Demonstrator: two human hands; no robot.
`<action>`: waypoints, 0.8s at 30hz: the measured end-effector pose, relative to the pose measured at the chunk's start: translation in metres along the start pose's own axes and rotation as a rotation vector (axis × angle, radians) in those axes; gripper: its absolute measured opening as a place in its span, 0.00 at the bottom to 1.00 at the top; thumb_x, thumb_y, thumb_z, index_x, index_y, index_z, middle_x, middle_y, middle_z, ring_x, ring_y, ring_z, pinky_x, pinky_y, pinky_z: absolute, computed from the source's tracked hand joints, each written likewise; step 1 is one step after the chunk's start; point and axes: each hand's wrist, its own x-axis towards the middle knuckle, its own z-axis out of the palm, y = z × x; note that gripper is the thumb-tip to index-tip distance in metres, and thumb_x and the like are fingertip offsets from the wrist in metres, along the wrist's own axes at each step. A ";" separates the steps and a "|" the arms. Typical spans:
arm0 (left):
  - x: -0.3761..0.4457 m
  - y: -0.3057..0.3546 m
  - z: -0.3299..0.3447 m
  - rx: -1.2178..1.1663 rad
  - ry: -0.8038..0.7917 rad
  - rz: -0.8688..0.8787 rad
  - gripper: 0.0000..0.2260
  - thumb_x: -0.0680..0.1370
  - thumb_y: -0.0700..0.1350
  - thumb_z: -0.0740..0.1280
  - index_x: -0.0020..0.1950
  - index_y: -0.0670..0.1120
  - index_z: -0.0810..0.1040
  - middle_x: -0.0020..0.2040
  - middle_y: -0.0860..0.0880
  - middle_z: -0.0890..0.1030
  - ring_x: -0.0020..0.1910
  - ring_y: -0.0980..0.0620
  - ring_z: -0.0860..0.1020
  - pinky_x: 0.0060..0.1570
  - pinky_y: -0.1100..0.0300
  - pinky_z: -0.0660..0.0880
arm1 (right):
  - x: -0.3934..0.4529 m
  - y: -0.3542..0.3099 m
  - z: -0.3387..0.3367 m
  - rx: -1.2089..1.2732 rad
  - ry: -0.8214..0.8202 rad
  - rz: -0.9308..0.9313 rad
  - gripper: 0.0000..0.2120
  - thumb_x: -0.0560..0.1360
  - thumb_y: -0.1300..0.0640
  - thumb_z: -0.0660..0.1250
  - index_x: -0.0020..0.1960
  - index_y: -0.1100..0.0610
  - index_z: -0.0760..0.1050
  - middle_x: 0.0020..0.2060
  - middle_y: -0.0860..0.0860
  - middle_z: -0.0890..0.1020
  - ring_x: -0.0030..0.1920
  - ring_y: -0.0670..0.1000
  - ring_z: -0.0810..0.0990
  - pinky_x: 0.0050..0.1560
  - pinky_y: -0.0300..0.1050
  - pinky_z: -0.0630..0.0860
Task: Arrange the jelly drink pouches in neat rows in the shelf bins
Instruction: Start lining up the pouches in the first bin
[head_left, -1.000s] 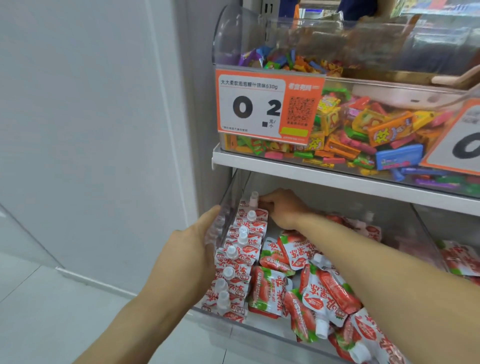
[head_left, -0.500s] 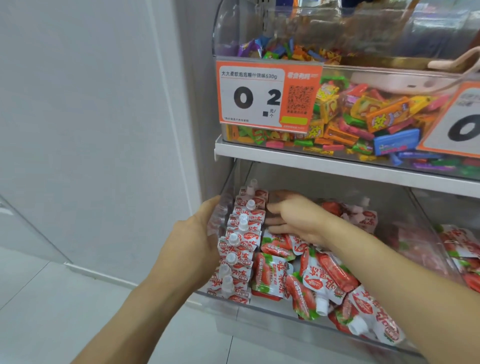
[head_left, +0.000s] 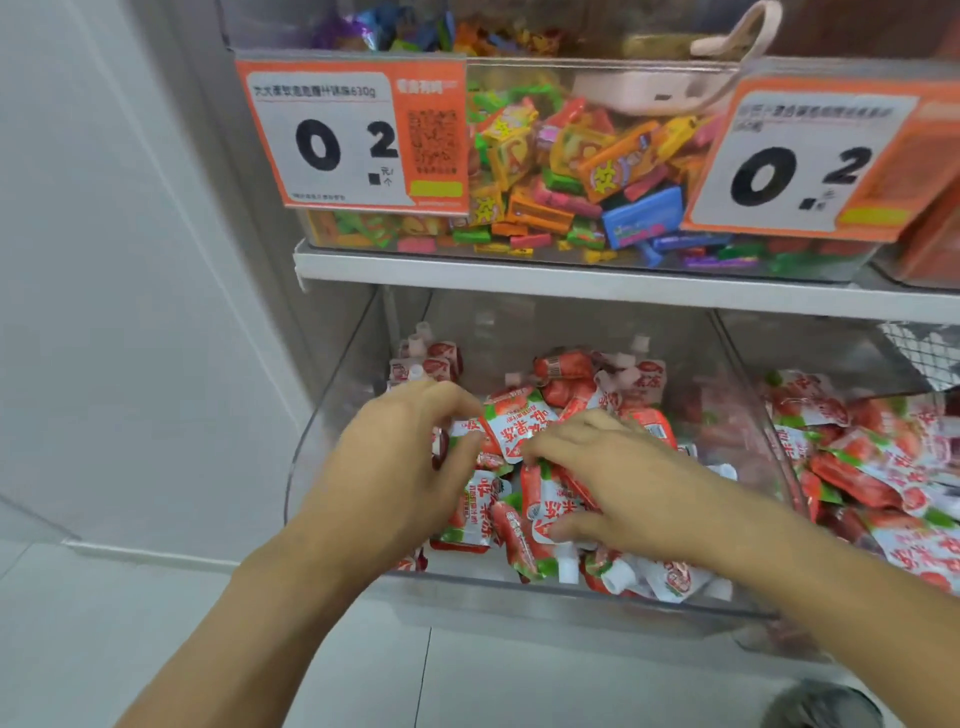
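Hands: two, both reaching into the clear bin (head_left: 332, 415) under the shelf (head_left: 571, 288).
Left hand (head_left: 400, 467): fingers curling around the left edge of a jelly pouch (head_left: 519, 423).
Right hand (head_left: 613, 478): fingertips pinching that pouch's lower right edge.
Held pouch: one, lying at bin centre, long axis running roughly 8 to 2 o'clock; spout hidden.
Loose pouches (head_left: 550, 519): too jumbled for counting, spouts pointing mostly toward 6 o'clock.
Price tags (head_left: 353, 137): two, hanging at 12 o'clock.
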 end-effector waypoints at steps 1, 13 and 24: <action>0.001 0.001 0.006 -0.025 -0.075 -0.007 0.07 0.76 0.50 0.69 0.53 0.53 0.81 0.47 0.59 0.80 0.44 0.62 0.77 0.46 0.64 0.77 | -0.003 0.002 -0.004 0.024 0.025 -0.015 0.28 0.71 0.38 0.71 0.67 0.42 0.65 0.61 0.40 0.72 0.63 0.47 0.66 0.66 0.46 0.66; 0.000 0.009 0.044 0.036 -0.503 -0.022 0.29 0.71 0.59 0.73 0.68 0.53 0.70 0.60 0.54 0.76 0.57 0.55 0.75 0.55 0.62 0.73 | -0.054 0.048 -0.024 0.002 0.324 0.210 0.22 0.70 0.51 0.74 0.62 0.54 0.74 0.63 0.54 0.73 0.62 0.59 0.74 0.61 0.59 0.76; 0.018 0.013 0.062 0.204 -0.620 -0.150 0.11 0.70 0.53 0.75 0.43 0.47 0.80 0.33 0.54 0.74 0.31 0.54 0.72 0.28 0.67 0.65 | -0.064 0.043 -0.030 -0.014 0.281 0.073 0.26 0.73 0.41 0.68 0.68 0.50 0.73 0.68 0.50 0.74 0.70 0.53 0.70 0.72 0.58 0.66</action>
